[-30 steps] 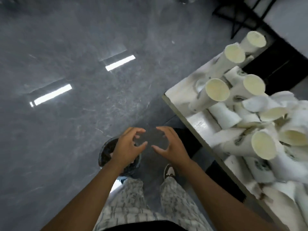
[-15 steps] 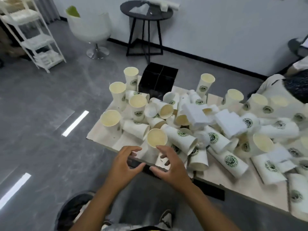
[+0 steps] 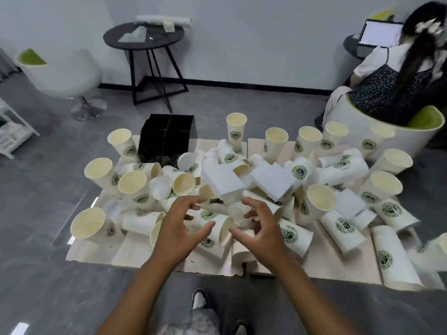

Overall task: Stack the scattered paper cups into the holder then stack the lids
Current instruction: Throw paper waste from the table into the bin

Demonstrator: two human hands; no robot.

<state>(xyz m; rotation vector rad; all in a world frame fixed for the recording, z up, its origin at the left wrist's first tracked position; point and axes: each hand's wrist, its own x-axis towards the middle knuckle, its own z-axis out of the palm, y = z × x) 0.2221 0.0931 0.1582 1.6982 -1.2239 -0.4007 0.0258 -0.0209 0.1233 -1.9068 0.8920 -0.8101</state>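
Hands: left hand (image 3: 180, 234) and right hand (image 3: 262, 232) apart, fingers loosely curled, holding nothing, flanking a toppled paper cup (image 3: 212, 226), probably readying a pick for the black holder (image 3: 167, 137)

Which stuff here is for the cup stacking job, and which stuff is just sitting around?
For the job:
- paper cups scattered on the table
- black holder
- left hand and right hand, both empty

Just sitting around:
- round black side table
- white chair
- laptop
- white boxes
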